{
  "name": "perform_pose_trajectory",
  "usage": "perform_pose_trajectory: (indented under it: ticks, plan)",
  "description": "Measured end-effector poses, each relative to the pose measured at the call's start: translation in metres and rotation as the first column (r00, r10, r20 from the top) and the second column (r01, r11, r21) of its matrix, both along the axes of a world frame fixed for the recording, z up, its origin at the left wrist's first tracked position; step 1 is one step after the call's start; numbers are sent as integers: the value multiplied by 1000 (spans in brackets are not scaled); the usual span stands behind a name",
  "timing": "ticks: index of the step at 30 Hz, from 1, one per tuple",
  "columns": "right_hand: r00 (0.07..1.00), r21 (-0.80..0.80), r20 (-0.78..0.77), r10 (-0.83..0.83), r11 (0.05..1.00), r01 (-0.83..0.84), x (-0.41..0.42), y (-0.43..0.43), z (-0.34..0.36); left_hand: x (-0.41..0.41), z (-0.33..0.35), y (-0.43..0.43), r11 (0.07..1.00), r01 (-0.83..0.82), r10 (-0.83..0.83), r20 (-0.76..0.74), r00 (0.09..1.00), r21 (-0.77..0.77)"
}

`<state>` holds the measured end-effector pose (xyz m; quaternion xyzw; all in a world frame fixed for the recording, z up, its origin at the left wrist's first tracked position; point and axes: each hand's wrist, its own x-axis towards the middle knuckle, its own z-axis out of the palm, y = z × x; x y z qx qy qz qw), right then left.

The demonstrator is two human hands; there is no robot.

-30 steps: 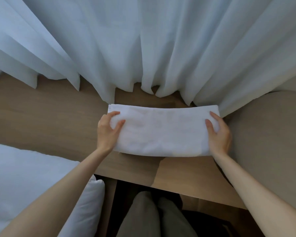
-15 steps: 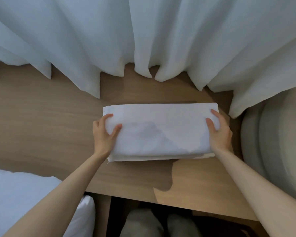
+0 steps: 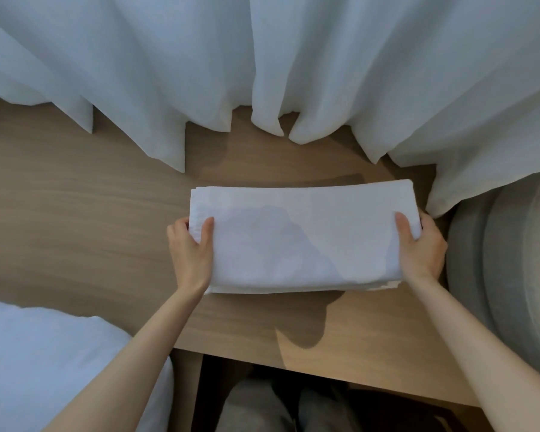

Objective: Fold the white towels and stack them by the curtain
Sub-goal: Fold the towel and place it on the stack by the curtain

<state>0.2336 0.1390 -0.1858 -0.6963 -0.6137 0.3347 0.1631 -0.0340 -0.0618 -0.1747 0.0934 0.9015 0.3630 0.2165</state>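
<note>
Head view: the folded white towels (image 3: 300, 235) sit mid-frame, on or just over the wooden table (image 3: 75, 229), near the curtain (image 3: 262, 57) hem at 12 o'clock but apart from it. The left hand (image 3: 190, 251) grips their 9 o'clock end, thumb on top, fingers curled round the edge; the right hand (image 3: 421, 247) grips the 3 o'clock end likewise. A grey cushion (image 3: 505, 260) lies further out at 3 o'clock

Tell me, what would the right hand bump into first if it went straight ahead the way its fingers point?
Probably the white curtain, whose hem hangs just past the right hand, beyond the folded towels it grips. Depth is hard to judge, though.
</note>
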Motion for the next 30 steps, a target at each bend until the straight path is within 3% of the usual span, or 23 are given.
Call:
perform_pose_trajectory:
  ticks: [6, 9, 15, 21, 24, 27, 30]
  plan:
    - [996, -181, 72, 53, 983, -40, 8, -3, -17, 7, -19, -7, 998, 25, -19, 92, 996, -59]
    - [989, -234, 128, 73, 971, -41, 9, -1, -20, 4, -27, -4, 992, 33, -25, 64, 998, -119]
    - [996, -328, 68, 59, 944, -34, 8, 2, -19, 1, -31, 4, 988, -33, 53, 133, 990, -148]
    - [998, -225, -68, 18, 974, -33, 10, -5, -12, -8, -27, 12, 999, -32, 34, 65, 997, -32]
    - [994, -222, -109, -29, 975, 4, 9, -10, -12, -9, -31, 15, 998, -25, 31, 92, 995, -60]
    - [998, -138, 57, 6, 990, 2, -1, -9, -10, -6, -28, 18, 968, 35, -46, -42, 998, -249]
    - [962, 138, 255, 103, 980, -141, -23, -19, 1, 11, -17, 33, 918, 154, -278, -317, 907, -366]
